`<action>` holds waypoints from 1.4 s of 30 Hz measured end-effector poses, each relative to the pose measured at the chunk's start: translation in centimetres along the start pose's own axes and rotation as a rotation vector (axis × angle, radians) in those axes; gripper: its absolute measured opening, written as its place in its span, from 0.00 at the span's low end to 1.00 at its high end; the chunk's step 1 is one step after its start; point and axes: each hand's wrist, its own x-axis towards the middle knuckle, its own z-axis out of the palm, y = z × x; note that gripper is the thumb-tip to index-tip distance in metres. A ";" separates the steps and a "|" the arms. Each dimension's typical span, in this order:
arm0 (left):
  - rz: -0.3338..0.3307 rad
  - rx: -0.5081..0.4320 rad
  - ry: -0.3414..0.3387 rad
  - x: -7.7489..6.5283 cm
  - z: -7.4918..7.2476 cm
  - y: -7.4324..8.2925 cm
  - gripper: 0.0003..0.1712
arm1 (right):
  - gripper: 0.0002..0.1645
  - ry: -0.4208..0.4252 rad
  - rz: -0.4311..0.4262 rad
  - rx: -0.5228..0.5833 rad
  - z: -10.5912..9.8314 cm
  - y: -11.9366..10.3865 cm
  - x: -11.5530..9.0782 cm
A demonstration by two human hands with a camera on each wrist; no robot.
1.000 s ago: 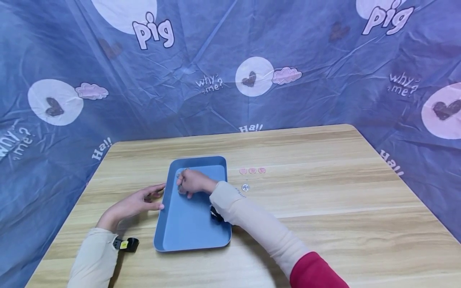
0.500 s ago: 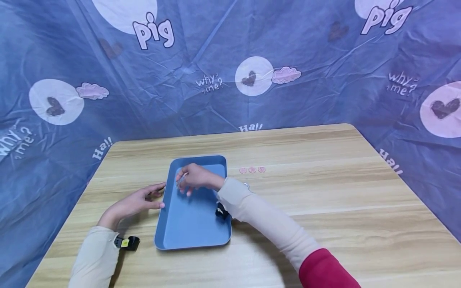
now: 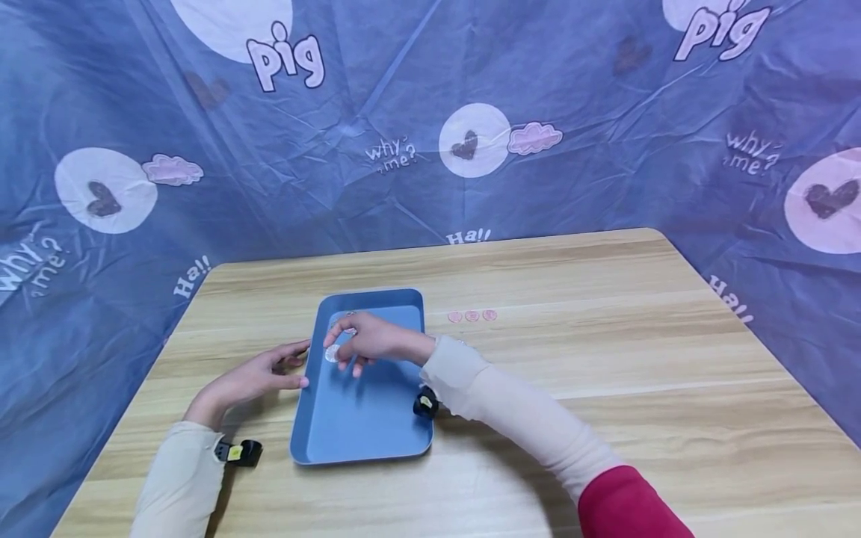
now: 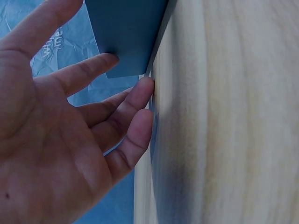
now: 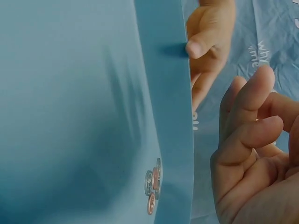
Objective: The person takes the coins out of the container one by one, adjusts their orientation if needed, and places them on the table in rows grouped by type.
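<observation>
The blue tray (image 3: 363,426) lies on the table with my right hand (image 3: 374,338) above its far left part. Between that hand's thumb and index finger I pinch a round silvery coin (image 3: 332,353); its other fingers are loosely bent. The right wrist view shows the hand's bent fingers, with the pinched coin hidden. Several small coins (image 5: 152,189), silvery and coppery, lie clustered in the tray beside its wall. At the tray's left side my left hand (image 3: 245,382) has its fingers spread, the thumb at the rim and the index fingertip against the outer wall.
Three pink coins (image 3: 472,316) lie in a row on the wooden table (image 3: 605,359), right of the tray. Closer to me, a silvery thing (image 3: 463,342) shows only its edge behind the right sleeve (image 3: 531,418). A printed blue cloth (image 3: 403,202) hangs behind the table.
My right hand has lifted slightly and drawn rightward from the coins, bringing the pinched silvery coin into clear view. Its sleeve now covers most of the silvery coin on the table. The left hand stays put.
</observation>
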 end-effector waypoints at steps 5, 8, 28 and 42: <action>0.006 0.014 0.002 -0.2 0.0 -0.1 0.46 | 0.16 -0.005 -0.004 -0.007 -0.6 -0.2 -0.9; 0.011 0.021 0.004 -0.2 -0.1 -0.2 0.46 | 0.17 -0.005 0.001 -0.019 -1.0 -0.4 -1.4; 0.021 0.013 0.008 -0.4 0.0 -0.3 0.45 | 0.19 0.042 0.028 -0.001 -6.1 1.2 -5.5; 0.031 0.004 -0.003 -0.3 0.1 -0.1 0.45 | 0.20 0.130 0.072 -0.070 -10.4 2.6 -9.1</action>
